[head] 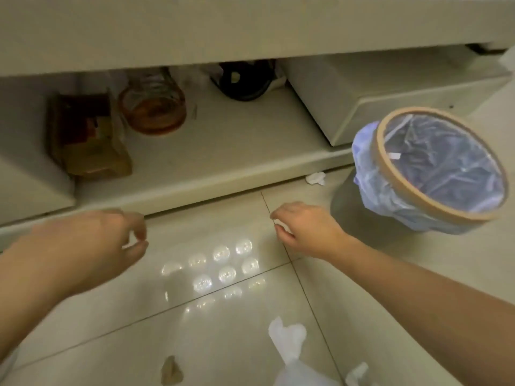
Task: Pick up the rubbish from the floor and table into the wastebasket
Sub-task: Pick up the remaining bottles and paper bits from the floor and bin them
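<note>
Several scraps of rubbish lie on the tiled floor (223, 344) in the head view, all placed here against the wastebasket (434, 165), which stands lined with a pale blue bag at the right, its mouth open toward the camera.

Just left of the wastebasket, against the foot of the low shelf (223, 162), sits a small crumpled white tissue (315, 178). Well below the wastebasket, toward the near edge, lie a larger white tissue (287, 341), a small white piece (358, 373) beside it, and further left a small brown scrap (170, 370).

The right hand (303, 228) is near the wastebasket's left side, low over the floor, its fingers curled and pinched on a small white paper wad (281, 225). The left hand (92, 246) hangs further left of the wastebasket, blurred, fingers loosely curled with thumb and forefinger apart, holding nothing that can be made out.

On the shelf, left of the wastebasket, stand a brownish box (86, 140) and an orange-tinted jar (153, 107).

These scraps look very light, soft and crushable, with no risk of breaking. A fingertip pinch anywhere on a raised fold should lift them, though thin tissue may tear or drift when dropped, so release is best made low over the wastebasket's mouth.
</note>
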